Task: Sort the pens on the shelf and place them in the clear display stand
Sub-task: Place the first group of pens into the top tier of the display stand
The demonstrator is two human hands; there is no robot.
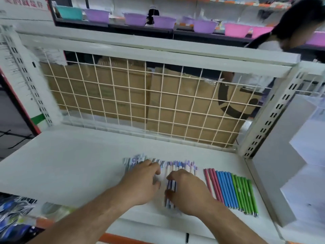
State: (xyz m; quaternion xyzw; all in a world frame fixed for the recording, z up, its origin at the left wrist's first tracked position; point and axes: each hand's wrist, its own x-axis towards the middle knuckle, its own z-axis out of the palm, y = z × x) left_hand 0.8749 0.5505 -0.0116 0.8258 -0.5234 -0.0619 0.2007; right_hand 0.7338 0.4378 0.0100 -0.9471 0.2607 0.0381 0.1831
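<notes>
- A shop, seen along a stocked retail aisle.
- A white metal display shelf (70, 164) with slotted steel uprights (274, 111) and a white wire grid back panel (129, 97): typical store fittings.
- Slim plastic pens (232, 189) laid in many identical rows by colour, lower centre.
- Purple, teal and pink plastic basins (135, 19) lined up on a dark shelf across the top.
- Brown cardboard cartons (184, 103) behind the grid.
- An orange edge strip (112, 237) at the bottom; packaged goods (14, 213), blurred, lower left.
</notes>
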